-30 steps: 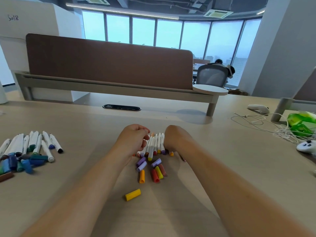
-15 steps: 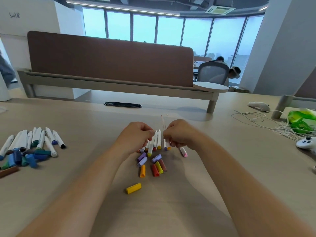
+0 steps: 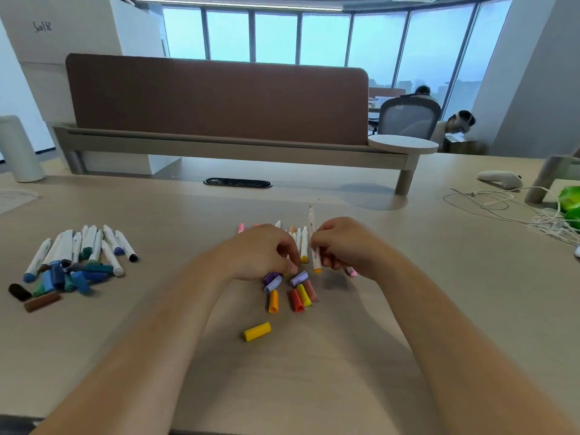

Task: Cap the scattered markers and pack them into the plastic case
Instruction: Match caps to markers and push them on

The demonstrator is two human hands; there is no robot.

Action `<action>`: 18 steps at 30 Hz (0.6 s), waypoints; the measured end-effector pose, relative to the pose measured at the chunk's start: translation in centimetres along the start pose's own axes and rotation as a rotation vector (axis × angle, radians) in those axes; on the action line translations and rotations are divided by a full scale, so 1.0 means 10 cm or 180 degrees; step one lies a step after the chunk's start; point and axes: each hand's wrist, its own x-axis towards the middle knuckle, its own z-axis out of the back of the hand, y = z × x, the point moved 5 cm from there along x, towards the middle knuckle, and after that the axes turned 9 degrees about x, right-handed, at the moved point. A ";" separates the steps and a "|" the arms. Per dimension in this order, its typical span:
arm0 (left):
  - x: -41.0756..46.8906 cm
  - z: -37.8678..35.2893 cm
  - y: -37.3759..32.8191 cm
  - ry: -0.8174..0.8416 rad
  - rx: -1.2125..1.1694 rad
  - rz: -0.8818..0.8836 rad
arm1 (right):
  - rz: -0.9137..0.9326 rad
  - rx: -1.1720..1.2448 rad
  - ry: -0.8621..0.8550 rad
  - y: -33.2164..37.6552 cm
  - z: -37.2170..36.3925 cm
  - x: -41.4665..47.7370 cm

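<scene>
My right hand (image 3: 345,248) grips a white marker with an orange end (image 3: 314,246), held upright just above the desk with its tip pointing away from me. My left hand (image 3: 263,251) lies curled over a row of uncapped white markers (image 3: 302,243), fingertips down by a lavender cap (image 3: 298,277). Whether it pinches anything is hidden. Loose purple, orange (image 3: 273,301), red and yellow caps lie just below both hands, and one yellow cap (image 3: 257,331) sits apart, nearer me. A pink-ended marker (image 3: 351,271) pokes out under my right hand. No plastic case is in view.
At the left lies a second pile of white markers (image 3: 78,246) with blue and green caps (image 3: 75,277), a brown cap (image 3: 42,301) and a black one (image 3: 19,291). White cables (image 3: 518,211), a white controller (image 3: 499,178) and a green object (image 3: 569,199) lie at the right.
My right hand has picked the orange marker out of the row and raised it upright. My left hand has slid down towards the caps.
</scene>
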 end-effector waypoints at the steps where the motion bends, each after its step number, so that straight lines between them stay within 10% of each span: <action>1: -0.01 0.01 -0.01 0.0038 0.0022 -0.0029 | -0.0002 -0.0019 0.0037 -0.01 -0.01 -0.01; 18: -0.30 0.05 -0.02 0.0798 0.0533 -0.0031 | 0.0146 0.0220 0.0338 0.02 -0.18 -0.04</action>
